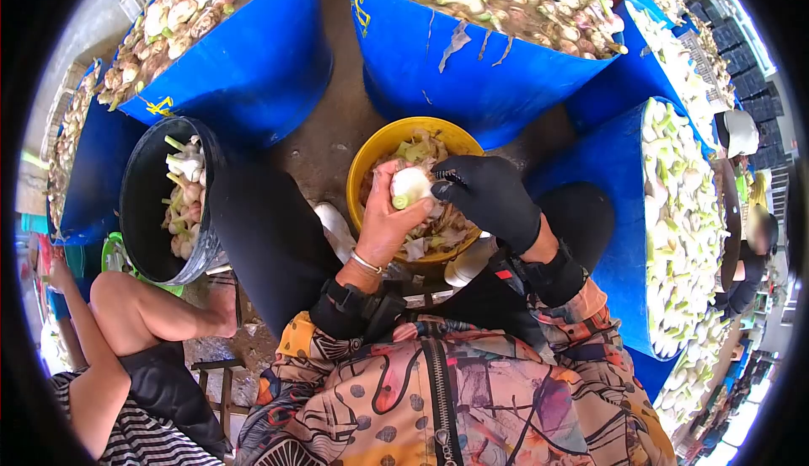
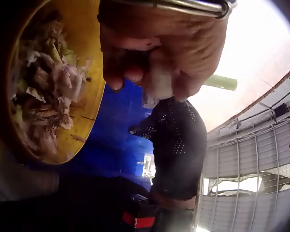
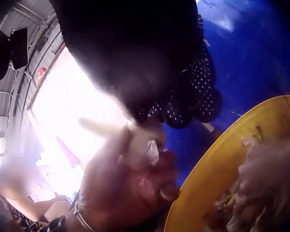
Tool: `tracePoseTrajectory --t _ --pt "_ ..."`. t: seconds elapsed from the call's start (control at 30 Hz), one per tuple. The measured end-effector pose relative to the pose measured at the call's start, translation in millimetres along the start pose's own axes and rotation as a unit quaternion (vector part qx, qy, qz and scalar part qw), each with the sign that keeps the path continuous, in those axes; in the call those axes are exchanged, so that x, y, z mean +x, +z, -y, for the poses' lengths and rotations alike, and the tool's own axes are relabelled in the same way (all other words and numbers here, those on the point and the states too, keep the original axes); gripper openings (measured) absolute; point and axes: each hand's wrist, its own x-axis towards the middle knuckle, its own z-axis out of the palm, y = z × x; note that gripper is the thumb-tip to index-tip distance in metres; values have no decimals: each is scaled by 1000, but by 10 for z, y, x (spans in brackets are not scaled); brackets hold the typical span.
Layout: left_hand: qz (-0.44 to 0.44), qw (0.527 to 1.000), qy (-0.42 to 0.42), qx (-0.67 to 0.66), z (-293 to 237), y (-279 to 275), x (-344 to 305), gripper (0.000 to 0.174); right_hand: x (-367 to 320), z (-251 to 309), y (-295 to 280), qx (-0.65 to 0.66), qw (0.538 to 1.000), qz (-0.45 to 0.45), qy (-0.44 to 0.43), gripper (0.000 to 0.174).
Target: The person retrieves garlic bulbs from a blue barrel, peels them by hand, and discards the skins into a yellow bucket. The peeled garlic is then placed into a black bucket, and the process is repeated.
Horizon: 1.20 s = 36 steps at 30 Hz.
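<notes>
My bare left hand [image 1: 389, 222] grips a peeled white garlic bulb [image 1: 410, 186] by its sides, its short green stem turned toward me. In the left wrist view, the green stem [image 2: 221, 82] sticks out past the fingers. My right hand [image 1: 495, 200], in a black glove with white grip dots, has its fingertips right at the bulb's right side. I cannot tell whether they pinch it. Both hands are above a yellow bucket [image 1: 361, 156] that holds papery garlic peelings [image 1: 431, 228]. In the right wrist view, the gloved fingertips [image 3: 203, 104] curl beside the bulb.
Large blue tubs [image 1: 497, 70] heaped with garlic stand ahead and to both sides. A black bucket [image 1: 139, 205] with garlic bulbs [image 1: 187, 192] tilts by my left knee. Another person's bare leg [image 1: 160, 310] is close at the left. A further person [image 1: 750, 255] is at the far right.
</notes>
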Motion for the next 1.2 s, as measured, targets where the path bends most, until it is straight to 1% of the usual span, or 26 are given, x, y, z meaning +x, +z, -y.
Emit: tracePoseTrajectory --t 0.1,0.2,0.3,0.4,0.47,0.5,0.53,0.6,0.63,0.67,0.7,0.73,0.8,0.83,0.87,0.9,0.93,0.97,1.0,1.03,1.07,1.1,1.13,1.17,1.2 --pt "5 994 65 87 57 -28 -11 55 -1 -21 29 -61 997 -2 -50 17" --pt "4 980 80 185 132 -81 -29 57 -37 20 9 -118 991 18 -63 17" --pt "7 976 52 209 144 -83 -52 58 -39 51 -5 -137 987 12 -89 18" --pt "29 957 100 270 52 -58 -71 54 -68 -98 7 -81 992 -6 -100 21" --pt "65 989 8 130 -9 -30 -100 53 -44 -180 -20 -30 999 6 -40 24" --pt "84 994 -37 58 -40 -5 -113 52 -25 -210 -29 -5 1000 12 -10 25" --pt "94 994 -42 19 -73 20 -134 51 -13 -249 0 4 1000 24 1 26" --pt "111 985 -121 -53 -141 -33 -162 54 -21 -294 61 23 998 46 26 27" --pt "118 976 -157 -90 -170 -51 -158 55 -27 -282 63 121 992 16 32 24" --pt "114 979 -137 -99 -171 -53 -147 57 -36 -249 78 218 975 -12 35 22" --pt "108 981 -118 -108 -149 -66 -148 59 -52 -210 98 314 948 -38 37 20" --pt "103 983 -100 -117 -130 -83 -155 61 -80 -210 124 366 929 2 63 18" --pt "124 980 -108 -111 -118 -114 -164 62 -138 -205 126 460 877 73 118 14" --pt "137 978 -111 -108 -113 -118 -156 64 -140 -165 106 480 862 89 134 14" --pt "129 982 -67 -121 -87 -75 -150 63 -144 -119 85 500 846 105 150 13" --pt "120 982 -74 -125 -101 -52 -150 62 -150 -62 59 520 828 123 168 13" --pt "109 982 -81 -127 -133 -45 -152 62 -152 -39 47 518 838 89 147 14" --pt "97 983 -86 -130 -160 -55 -151 62 -143 -13 53 484 862 71 132 13" --pt "79 982 -83 -153 -104 -97 -125 58 -132 16 64 449 885 52 116 12" --pt "69 979 -83 -173 -63 -133 -101 49 -133 42 79 413 905 32 101 12" --pt "59 973 -92 -203 -23 -157 -71 49 -150 22 188 291 956 -19 1 9" --pt "49 966 -101 -232 -44 -154 -50 49 -156 81 219 184 980 -29 -78 10" --pt "28 955 -115 -272 -36 -83 -71 46 -159 152 246 73 984 -40 -155 12" --pt "6 941 -129 -312 -28 9 -93 44 -164 203 281 -37 972 -51 -228 13" --pt "-9 936 -145 -321 2 15 -91 39 -174 243 325 -23 977 -19 -211 18"
